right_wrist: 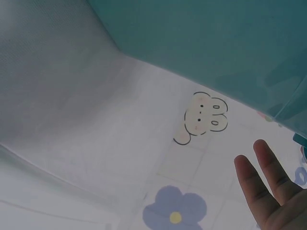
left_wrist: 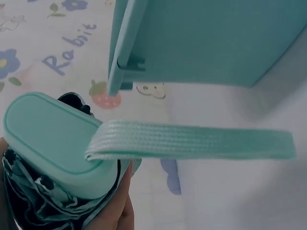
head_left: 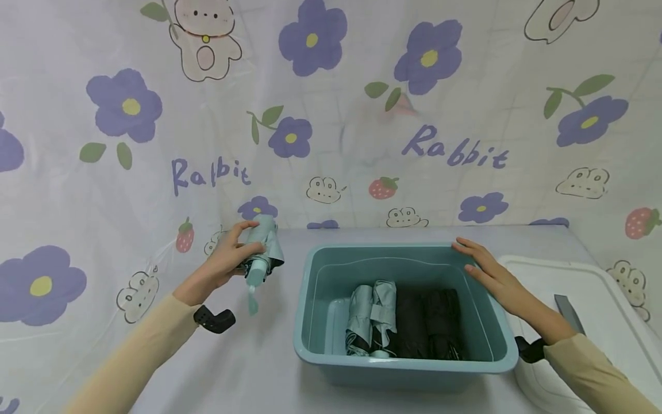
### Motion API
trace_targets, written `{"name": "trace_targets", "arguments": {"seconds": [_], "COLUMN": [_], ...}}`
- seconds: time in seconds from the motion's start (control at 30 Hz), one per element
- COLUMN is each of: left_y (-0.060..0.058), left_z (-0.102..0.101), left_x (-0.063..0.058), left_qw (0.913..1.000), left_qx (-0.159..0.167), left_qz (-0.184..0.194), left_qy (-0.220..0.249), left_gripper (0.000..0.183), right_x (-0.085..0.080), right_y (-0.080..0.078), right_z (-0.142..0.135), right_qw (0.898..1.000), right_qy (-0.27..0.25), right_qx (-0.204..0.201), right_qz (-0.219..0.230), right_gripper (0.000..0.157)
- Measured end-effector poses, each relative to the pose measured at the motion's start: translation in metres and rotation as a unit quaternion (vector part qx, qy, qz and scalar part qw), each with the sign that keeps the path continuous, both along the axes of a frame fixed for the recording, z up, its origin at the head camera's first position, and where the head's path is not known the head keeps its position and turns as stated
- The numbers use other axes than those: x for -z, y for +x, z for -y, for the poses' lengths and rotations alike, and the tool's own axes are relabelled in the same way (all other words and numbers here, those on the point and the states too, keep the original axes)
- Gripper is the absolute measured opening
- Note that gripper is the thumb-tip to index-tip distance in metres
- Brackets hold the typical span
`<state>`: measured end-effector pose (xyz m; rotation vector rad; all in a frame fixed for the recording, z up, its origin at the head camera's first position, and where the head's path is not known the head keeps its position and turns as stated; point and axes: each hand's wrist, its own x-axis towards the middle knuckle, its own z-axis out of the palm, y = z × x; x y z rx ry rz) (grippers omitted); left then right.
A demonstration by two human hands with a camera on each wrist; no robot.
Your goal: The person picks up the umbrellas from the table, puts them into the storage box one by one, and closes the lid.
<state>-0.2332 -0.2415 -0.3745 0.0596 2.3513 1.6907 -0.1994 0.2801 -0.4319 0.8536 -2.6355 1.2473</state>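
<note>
My left hand [head_left: 233,256] grips a folded light-teal umbrella [head_left: 264,236] above the table, left of the bin. Its handle end [left_wrist: 53,134] fills the lower left of the left wrist view, and a woven strap [left_wrist: 201,141] hangs from it. The teal plastic bin [head_left: 414,368] holds two folded light-teal umbrellas [head_left: 384,305] beside dark folded bundles [head_left: 426,322] that look like black umbrellas. On the bin's right rim rests my right hand [head_left: 496,276], its fingers extended. In the right wrist view two straight fingers [right_wrist: 261,182] show below the bin's outer wall [right_wrist: 216,48].
A white lid [head_left: 548,276] with a grey handle [head_left: 569,313] lies at the right of the bin, partly under my right forearm. Behind the table [head_left: 258,356] hangs a cloth [head_left: 341,115] printed with purple flowers and rabbits.
</note>
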Motion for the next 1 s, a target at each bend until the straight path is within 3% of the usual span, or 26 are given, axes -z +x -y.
{"name": "trace_targets", "arguments": {"seconds": [0.33,0.6,1.0], "left_y": [0.015,0.022,0.03], "left_z": [-0.036,-0.061,-0.098], "left_x": [-0.018,-0.028,-0.036], "left_qw": [0.9976,0.9933,0.9907], "left_qx": [0.063,0.113,0.133], "left_qz": [0.028,0.024,0.029], "left_qy": [0.0,0.005,-0.007], "left_gripper": [0.06,0.055,0.045], "right_x": [-0.001,-0.001,-0.001], "right_y": [0.002,0.0,0.0], "right_z": [0.0,0.001,0.0], "right_qw": [1.0,1.0,1.0], "right_qy": [0.0,0.01,0.011], "right_qx": [0.0,0.006,0.007], "right_qz": [0.002,-0.003,-0.001], "right_gripper": [0.046,0.046,0.046]}}
